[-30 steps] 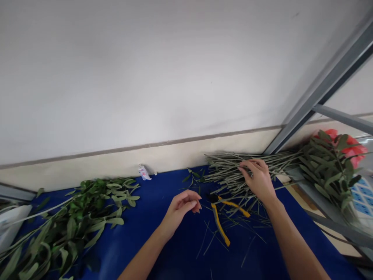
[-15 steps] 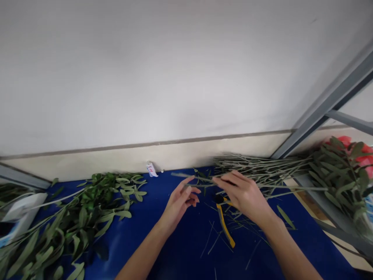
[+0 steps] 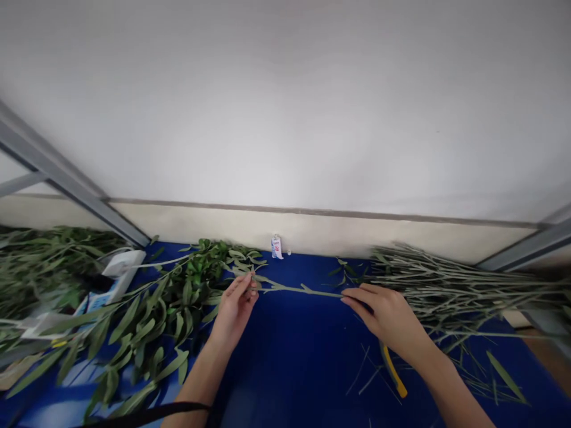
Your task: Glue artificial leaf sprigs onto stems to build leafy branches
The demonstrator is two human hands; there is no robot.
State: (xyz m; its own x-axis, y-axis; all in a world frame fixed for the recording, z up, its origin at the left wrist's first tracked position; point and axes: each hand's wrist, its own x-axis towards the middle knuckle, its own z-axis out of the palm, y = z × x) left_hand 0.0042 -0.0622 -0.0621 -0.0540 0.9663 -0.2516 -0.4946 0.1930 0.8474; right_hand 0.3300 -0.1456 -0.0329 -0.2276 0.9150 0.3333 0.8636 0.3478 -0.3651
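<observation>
A thin green plant stem [image 3: 289, 288] with short side stubs stretches level between my hands, above the blue tabletop [image 3: 289, 351]. My right hand [image 3: 383, 315] pinches its right end between thumb and fingertips. At the other end, my left hand [image 3: 234, 309] has its fingers closed round the stem, where some leaves show behind the fingertips. Leafy green branches [image 3: 178, 309] lie just left of my left hand. A yellow-handled tool [image 3: 395, 371] lies under my right wrist, its other end hidden. Behind my right hand is a pile of bare stems [image 3: 432, 285].
A small crumpled white tube [image 3: 277, 246] stands against the wall. On the left are a white power strip [image 3: 120, 273] and more foliage [image 3: 57, 255]. Grey metal posts [image 3: 102, 214] rise at both sides. Loose cuttings [image 3: 504, 374] are scattered at right.
My view has swung left. My left hand, fingers apart before, is now closed on the stem. My hands are farther apart, with the stem stretched between them.
</observation>
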